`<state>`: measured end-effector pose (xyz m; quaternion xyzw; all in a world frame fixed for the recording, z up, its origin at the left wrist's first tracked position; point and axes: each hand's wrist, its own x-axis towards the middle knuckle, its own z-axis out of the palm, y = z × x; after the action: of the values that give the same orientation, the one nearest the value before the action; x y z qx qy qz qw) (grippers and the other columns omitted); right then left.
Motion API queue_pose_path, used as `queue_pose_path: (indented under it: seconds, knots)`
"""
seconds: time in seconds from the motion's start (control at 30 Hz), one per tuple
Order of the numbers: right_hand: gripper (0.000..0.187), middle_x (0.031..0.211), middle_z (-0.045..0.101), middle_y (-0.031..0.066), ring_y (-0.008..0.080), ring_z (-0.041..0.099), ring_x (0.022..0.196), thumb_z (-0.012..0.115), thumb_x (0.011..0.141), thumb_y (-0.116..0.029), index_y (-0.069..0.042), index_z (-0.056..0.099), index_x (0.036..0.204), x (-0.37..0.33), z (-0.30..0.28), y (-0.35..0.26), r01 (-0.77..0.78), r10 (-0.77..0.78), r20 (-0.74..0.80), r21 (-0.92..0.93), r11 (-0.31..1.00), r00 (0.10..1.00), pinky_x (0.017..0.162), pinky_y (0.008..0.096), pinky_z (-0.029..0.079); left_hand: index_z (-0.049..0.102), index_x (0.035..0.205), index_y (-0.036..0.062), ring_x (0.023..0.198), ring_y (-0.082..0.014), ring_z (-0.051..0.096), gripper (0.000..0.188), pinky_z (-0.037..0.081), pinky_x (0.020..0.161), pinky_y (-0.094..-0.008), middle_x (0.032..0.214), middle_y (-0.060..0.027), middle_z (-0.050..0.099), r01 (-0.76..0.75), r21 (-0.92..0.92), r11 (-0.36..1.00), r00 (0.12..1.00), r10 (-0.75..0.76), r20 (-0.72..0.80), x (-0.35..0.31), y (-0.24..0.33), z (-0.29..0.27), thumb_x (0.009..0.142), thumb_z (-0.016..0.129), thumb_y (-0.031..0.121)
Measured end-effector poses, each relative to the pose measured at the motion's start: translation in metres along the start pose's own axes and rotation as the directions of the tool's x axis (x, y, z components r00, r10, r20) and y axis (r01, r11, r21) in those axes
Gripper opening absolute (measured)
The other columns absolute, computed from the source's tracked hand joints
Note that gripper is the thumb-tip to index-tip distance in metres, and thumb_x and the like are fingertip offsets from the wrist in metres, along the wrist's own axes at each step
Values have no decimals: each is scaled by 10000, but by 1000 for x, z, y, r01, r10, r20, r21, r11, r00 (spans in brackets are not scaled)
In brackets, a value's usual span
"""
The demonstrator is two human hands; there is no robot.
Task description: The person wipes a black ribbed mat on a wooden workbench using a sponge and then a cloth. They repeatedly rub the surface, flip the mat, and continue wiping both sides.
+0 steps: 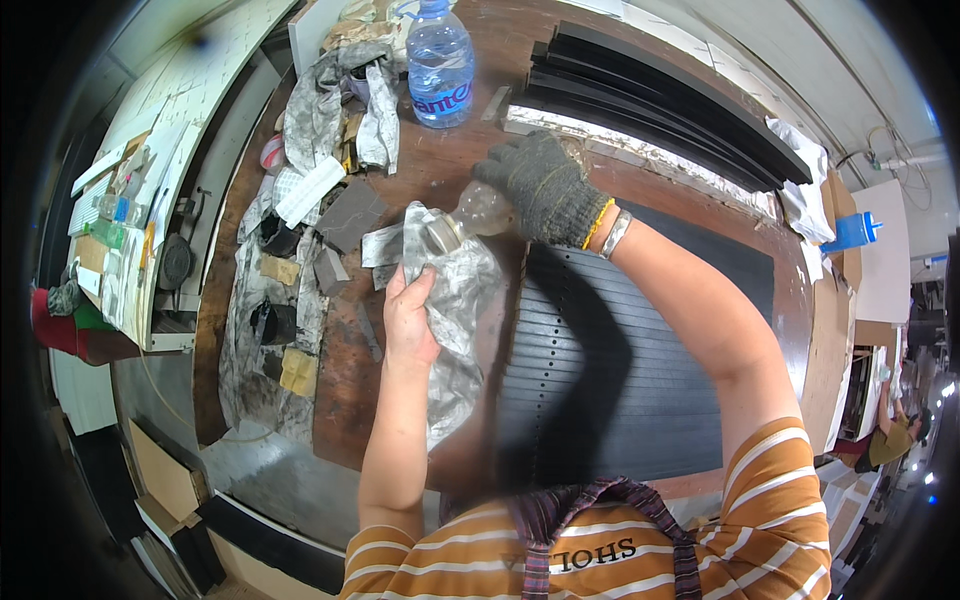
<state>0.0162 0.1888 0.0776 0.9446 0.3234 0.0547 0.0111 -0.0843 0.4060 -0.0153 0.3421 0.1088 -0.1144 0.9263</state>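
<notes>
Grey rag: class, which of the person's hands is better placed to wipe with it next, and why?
Left. The bare left hand already grips the grey rag. The gloved right hand is busy tipping a small bottle, mouth against the rag.

So the right hand [545, 185], in a dark knit work glove, is wrapped around a small clear bottle [470, 215] tipped on its side, neck pressed right into a grey stained rag [455, 300] that the bare left hand [408, 320] grips from below. All this is over a brown table [440, 165] with a dark slatted panel [620, 370] just right of the rag. Further back stand a clear plastic water bottle [440, 65] and a stack of black strips [660, 95], and more dirty rags and sanding blocks [295, 370] lie to the left.
</notes>
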Motion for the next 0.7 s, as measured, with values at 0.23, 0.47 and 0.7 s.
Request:
queue_pose_path:
  seconds: [0.23,0.47,0.7]
  knots:
    - [352,1057,690,73,286,663,1041,783,747,-269,-155,701,1070,-26,4,8,1,-5,-41,-95,995,999,928,433,458,502,1403,-42,1162,-317,660,445,529,1021,-457,1305,-194,639,38,9,999,999,-38,19,-6,-10,3,960,497,-11]
    - [307,1009,694,72,287,665,1030,781,748,-246,-150,709,1031,-32,-15,12,-14,7,-85,-83,996,996,939,454,457,505,1401,-38,1140,-307,672,426,541,1007,-449,1293,-185,645,57,-2,998,998,-57,35,-5,-13,1,977,484,4]
    - [311,1025,690,85,307,658,1036,765,777,-277,-138,703,1048,-29,3,7,2,-14,-149,-78,997,989,934,459,469,566,1357,-29,1115,-253,672,392,523,1004,-396,1245,-144,675,51,-12,999,999,-51,20,-10,-11,7,971,502,2]
